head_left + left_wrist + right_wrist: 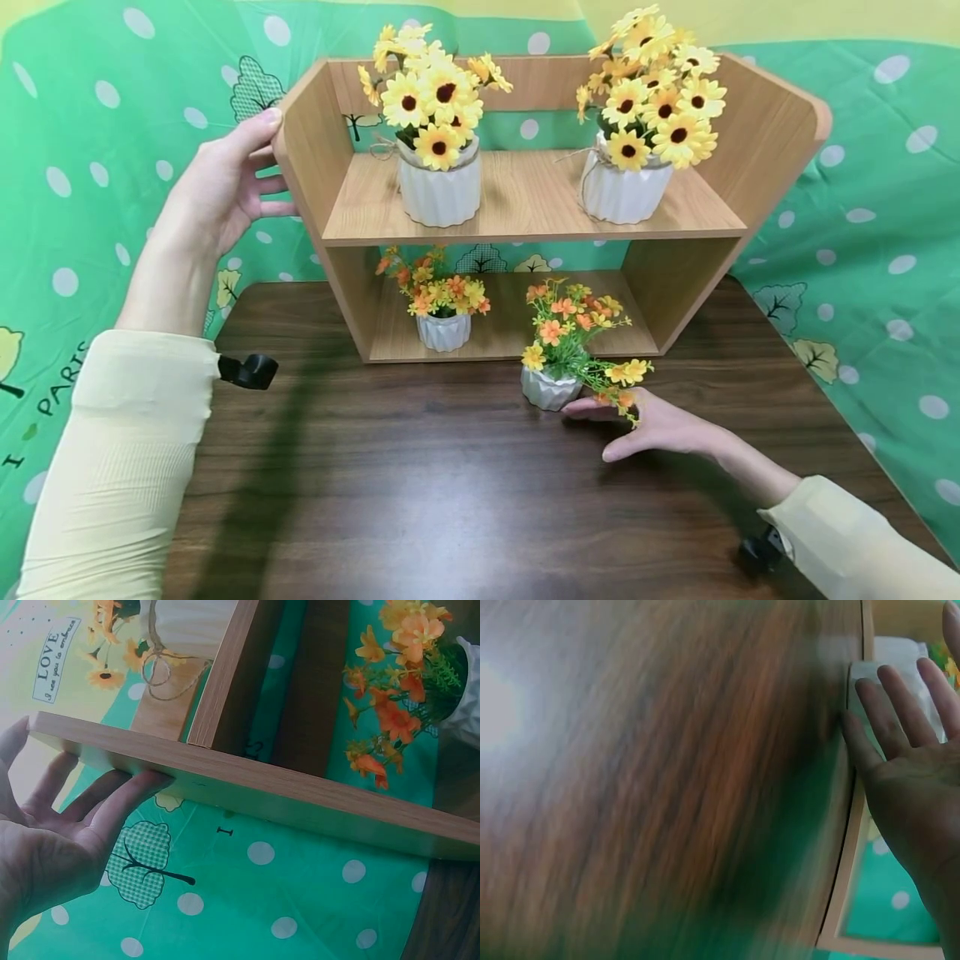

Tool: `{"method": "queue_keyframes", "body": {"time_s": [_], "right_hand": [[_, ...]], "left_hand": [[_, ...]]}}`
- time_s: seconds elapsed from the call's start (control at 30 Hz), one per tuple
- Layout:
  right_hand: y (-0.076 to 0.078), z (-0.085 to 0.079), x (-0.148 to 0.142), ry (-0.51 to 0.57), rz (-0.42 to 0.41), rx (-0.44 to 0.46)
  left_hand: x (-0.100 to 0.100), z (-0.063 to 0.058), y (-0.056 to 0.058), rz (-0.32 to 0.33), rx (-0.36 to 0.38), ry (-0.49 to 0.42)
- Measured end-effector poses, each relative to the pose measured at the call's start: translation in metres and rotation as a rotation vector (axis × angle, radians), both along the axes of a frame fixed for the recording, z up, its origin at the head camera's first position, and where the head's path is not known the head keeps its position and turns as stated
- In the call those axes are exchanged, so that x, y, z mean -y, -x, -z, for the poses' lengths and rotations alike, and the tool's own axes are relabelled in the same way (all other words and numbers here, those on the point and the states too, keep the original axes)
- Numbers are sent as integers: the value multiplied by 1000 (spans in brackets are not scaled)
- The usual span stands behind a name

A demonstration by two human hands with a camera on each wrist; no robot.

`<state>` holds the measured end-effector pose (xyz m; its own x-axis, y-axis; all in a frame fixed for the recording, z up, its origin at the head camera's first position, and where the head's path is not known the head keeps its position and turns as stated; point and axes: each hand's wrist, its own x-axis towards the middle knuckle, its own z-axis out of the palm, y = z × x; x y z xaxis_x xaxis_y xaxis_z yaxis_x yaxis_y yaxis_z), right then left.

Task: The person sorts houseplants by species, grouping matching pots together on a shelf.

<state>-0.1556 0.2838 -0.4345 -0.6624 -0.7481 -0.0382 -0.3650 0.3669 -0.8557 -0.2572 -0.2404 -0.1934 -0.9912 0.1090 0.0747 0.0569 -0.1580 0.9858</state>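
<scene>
My left hand touches the outer left side of a wooden two-tier shelf. The left wrist view shows its spread fingers lying against the side panel, one fingertip at the panel's end. My right hand is by the base of a small white pot with orange and yellow flowers. Those fingers are extended with the thumb apart, and drooping blossoms partly cover them. This pot stands on the table just before the shelf's lower front edge. In the right wrist view, the open right hand appears palm-on.
A similar small flower pot stands on the lower tier at left. Two larger white pots, one left and one right, hold yellow daisies on the upper tier. The dark wooden table meets a green dotted cloth behind.
</scene>
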Motion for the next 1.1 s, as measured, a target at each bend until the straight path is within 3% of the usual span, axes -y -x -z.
{"method": "queue_keyframes", "body": {"time_s": [0.17,0.33,0.47,0.6,0.83,1.1], "right_hand": [[4,2,-12,56,22,50],[4,-3,-20,-131,222,-89],[7,-6,-22,-218,343,-117],[14,-2,-23,-159,370,-100],[27,7,-24,6,330,-48],[36,9,-10,58,304,-154]], "left_hand": [[1,1,0,5,-8,11],[1,2,-1,9,-17,12],[1,1,0,8,-13,8],[1,1,0,8,-14,12],[0,0,1,6,-9,6],[0,0,0,2,3,-5]]}}
